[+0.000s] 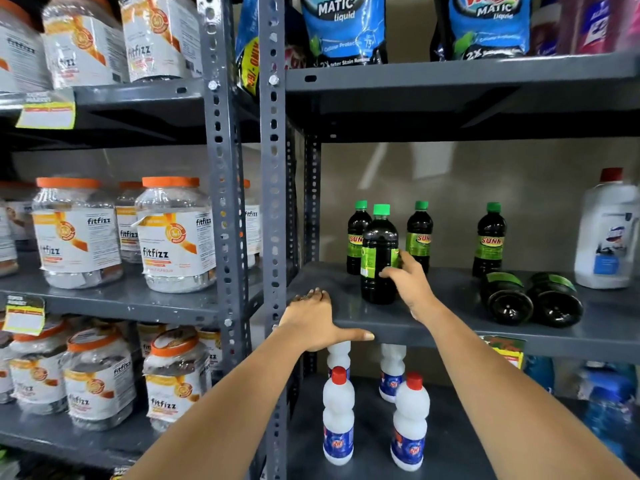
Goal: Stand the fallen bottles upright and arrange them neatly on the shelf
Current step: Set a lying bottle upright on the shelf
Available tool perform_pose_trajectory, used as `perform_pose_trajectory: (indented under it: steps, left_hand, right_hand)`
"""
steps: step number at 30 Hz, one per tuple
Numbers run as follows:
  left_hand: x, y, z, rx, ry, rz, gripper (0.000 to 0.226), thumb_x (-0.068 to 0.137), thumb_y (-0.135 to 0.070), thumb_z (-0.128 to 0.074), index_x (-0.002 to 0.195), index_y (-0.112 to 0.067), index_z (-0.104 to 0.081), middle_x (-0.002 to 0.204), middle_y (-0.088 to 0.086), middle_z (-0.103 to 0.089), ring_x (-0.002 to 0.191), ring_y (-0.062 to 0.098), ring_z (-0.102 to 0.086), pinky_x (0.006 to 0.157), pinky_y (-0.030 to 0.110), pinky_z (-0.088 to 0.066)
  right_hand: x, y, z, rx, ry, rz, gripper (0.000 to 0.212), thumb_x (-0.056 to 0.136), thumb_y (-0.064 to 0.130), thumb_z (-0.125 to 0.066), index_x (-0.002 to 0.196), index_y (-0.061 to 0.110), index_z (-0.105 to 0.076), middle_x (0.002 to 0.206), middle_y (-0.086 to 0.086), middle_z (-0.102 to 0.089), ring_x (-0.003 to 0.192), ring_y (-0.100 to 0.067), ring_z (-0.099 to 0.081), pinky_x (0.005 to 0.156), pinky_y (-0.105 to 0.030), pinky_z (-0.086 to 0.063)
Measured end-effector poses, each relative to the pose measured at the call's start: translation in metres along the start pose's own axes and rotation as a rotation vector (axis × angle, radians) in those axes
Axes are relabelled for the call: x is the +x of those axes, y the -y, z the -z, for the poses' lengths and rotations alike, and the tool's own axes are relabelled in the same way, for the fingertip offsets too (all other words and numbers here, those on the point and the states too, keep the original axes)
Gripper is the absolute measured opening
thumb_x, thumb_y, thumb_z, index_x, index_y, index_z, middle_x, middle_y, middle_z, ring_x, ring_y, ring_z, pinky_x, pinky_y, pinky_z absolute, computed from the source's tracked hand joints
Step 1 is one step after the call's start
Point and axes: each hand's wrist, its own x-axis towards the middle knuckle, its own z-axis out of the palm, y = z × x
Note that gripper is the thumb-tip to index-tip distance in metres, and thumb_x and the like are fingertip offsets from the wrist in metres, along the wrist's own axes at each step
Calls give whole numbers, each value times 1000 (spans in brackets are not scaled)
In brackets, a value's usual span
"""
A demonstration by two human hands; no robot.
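Your left hand (313, 318) rests flat on the shelf (381, 327) edge, fingers spread. Your right hand (407, 284) wraps an upright bottle (378, 258). Two fallen bottles (530, 299) lie just right of it, long axes running near to far, bases toward you, nearer your right hand.

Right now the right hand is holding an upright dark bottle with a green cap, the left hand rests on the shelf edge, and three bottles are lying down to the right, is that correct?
Not quite: the head view shows two fallen bottles, not three. The rest holds: the right hand grips the upright green-capped bottle, and the left hand rests on the shelf edge.
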Motion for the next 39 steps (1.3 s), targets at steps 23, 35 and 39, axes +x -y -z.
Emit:
perform_pose_trajectory:
  steps: [23,35,39]
  left_hand:
    - [2,1,-4,-32,-51,-28,123,51,-100,-43,137,-12,-44,136,8,-55,121,28,-54,92,39,-45]
    - [0,2,-2,-26,-48,-22,125,52,-101,-42,137,-9,-44,138,9,-54,123,27,-53,93,38,-45]
    - [2,3,-4,-6,-48,-19,129,51,-101,-40,139,-6,-42,141,10,-51,125,28,-52,95,39,-45]
  right_hand:
    - [4,-1,-5,-19,157,-22,67,73,0,-82,128,11,-46,112,-6,-64,106,-19,-61,97,-31,-45]
    - [4,0,-5,-18,199,-42,59,80,-10,-70,134,3,-49,118,-13,-66,114,-25,-61,99,-33,-45]
    - [0,2,-6,-103,180,7,57,74,4,-83,124,6,-57,108,-5,-66,101,-18,-62,85,-24,-45]
